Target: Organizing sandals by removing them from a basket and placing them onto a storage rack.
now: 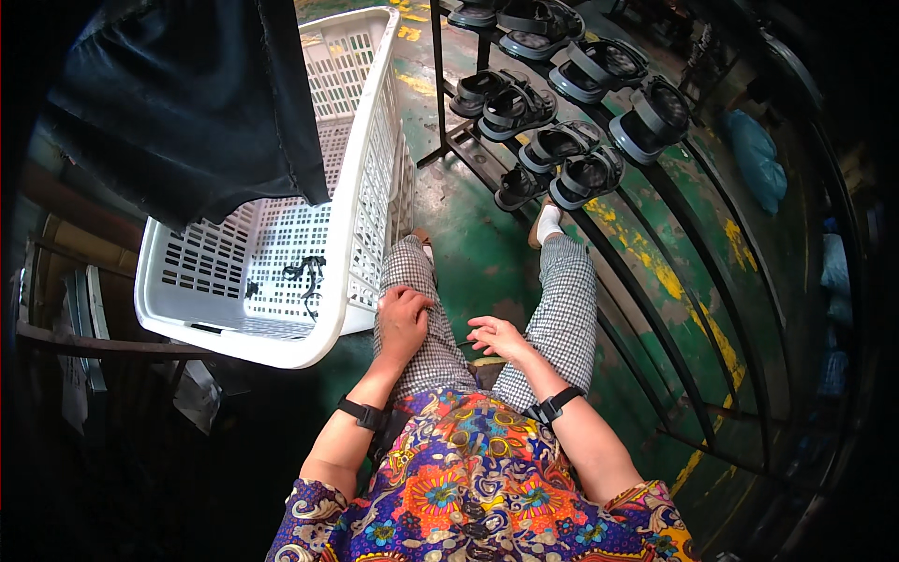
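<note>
My left hand (405,320) rests on my left leg in checked trousers (409,267), back up, with slightly bent fingers and nothing in it. Between my legs, beside the right thigh, my right hand (498,338) hangs in the air, fingers apart and holding nothing. Close to my left hand stands a white plastic basket (351,234) with slotted walls. A few black scraps or straps (309,276) lie at its bottom. Black cloth (201,112) hangs over its far left part and hides some of the inside.
A black metal rack (655,197) runs along my right side, bearing several black-and-grey sandals (588,176) at its far end. A blue plastic bag (756,159) lies beyond it. The green floor (464,253) has worn yellow markings. At left stands a dark metal frame (112,345).
</note>
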`<control>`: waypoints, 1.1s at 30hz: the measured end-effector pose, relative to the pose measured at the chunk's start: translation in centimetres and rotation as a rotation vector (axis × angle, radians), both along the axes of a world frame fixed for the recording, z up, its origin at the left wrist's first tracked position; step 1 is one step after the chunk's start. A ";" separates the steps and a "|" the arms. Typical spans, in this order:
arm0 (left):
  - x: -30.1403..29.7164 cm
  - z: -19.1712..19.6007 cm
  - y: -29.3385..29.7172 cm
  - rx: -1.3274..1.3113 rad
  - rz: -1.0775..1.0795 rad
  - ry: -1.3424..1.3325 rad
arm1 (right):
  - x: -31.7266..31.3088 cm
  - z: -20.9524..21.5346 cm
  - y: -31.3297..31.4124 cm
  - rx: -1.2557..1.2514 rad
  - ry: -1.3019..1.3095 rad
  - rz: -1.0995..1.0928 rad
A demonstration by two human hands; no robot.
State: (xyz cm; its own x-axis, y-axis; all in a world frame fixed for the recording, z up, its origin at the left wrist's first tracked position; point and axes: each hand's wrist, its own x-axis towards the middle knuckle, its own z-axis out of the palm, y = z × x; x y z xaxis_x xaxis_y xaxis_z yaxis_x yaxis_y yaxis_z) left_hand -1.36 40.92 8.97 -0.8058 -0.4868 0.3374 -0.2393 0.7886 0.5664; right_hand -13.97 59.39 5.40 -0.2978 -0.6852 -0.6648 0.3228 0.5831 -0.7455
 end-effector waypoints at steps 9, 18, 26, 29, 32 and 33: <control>-0.4 -0.1 -0.4 0.013 0.027 -0.044 | 0.1 0.7 -1.0 -0.031 -0.023 0.072; -0.7 0.2 -0.5 0.008 0.042 -0.099 | 0.6 0.7 -2.3 -0.065 -0.072 0.105; -1.0 0.7 -0.3 0.015 0.044 -0.102 | 0.4 1.0 -2.6 -0.092 -0.097 0.110; -1.0 0.7 -0.2 -0.001 0.040 -0.091 | 0.5 1.1 -2.6 -0.098 -0.095 0.114; -0.9 0.8 -0.2 0.016 0.049 -0.100 | 0.5 1.3 -2.8 -0.104 -0.096 0.121; -0.8 0.8 -0.2 0.015 0.050 -0.101 | 0.6 1.4 -2.8 -0.101 -0.097 0.127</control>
